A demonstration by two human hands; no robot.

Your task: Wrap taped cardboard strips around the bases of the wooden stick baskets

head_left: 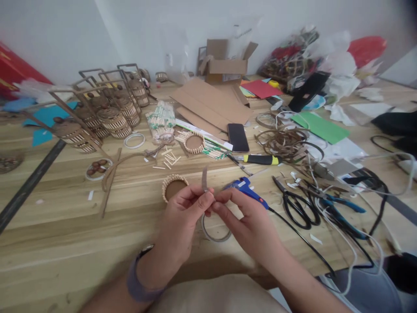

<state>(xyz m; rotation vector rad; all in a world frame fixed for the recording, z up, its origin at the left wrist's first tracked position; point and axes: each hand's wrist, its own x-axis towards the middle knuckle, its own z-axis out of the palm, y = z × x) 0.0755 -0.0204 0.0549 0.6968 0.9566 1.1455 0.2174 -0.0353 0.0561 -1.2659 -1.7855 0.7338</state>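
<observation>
My left hand [184,208] and my right hand [243,215] meet over the wooden table [65,226], both pinching a thin brown strip [204,178] that sticks up between the fingertips. A tape ring [213,234] lies on the table right under my hands. Just behind my left hand sits a small round basket base with stick walls [174,187]. A blue glue gun [249,191] lies behind my right hand, partly hidden by it.
Finished stick baskets with handles [107,115] stand at the back left. Black scissors [295,204], blue pliers [345,213] and cables lie to the right. A phone [237,137], a yellow-handled knife [260,159], cardboard sheets [208,102] and a box [226,65] fill the middle and back.
</observation>
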